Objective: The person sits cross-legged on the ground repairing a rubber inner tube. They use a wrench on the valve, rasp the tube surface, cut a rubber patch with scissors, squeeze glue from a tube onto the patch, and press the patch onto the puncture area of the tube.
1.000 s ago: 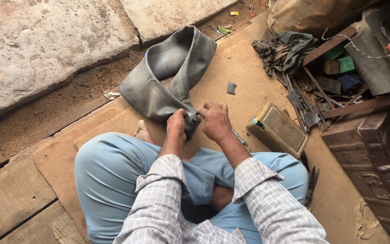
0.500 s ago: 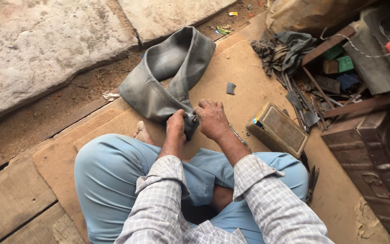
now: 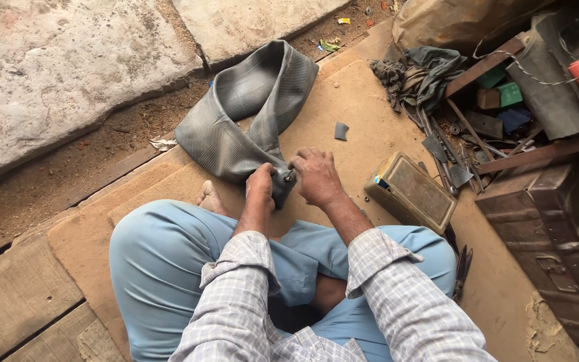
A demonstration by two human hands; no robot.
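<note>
Surface: worn wooden board (image 3: pixel 370 134) on the ground, dirt strip and stone slabs (image 3: pixel 55 74) beyond it; person sits cross-legged on the board.
Work piece: grey rubber inner tube (image 3: pixel 249 114), folded flat, lying on the board just ahead of the knees, near end pulled up into the hands.
Left hand (image 3: pixel 261 190): fingers closed around the bunched near end of the tube, pinning it.
Right hand (image 3: pixel 316 177): fingertips pinched at the small metal valve (image 3: pixel 289 178) sticking out of the rubber; thumb side hidden, so exact grip unclear.
Step, my read: working the valve.
Technique: keep rubber bunched tight behind the valve base so it can't twist; turn with fingertips only, straight along the stem; don't lever sideways, tears start at the base.
Nearby: rectangular metal tin (image 3: pixel 413 191) just right of the right hand; small rubber patch scrap (image 3: pixel 341 131) on the board; tool clutter (image 3: pixel 477 127) and dark metal box (image 3: pixel 557 234) further right.
</note>
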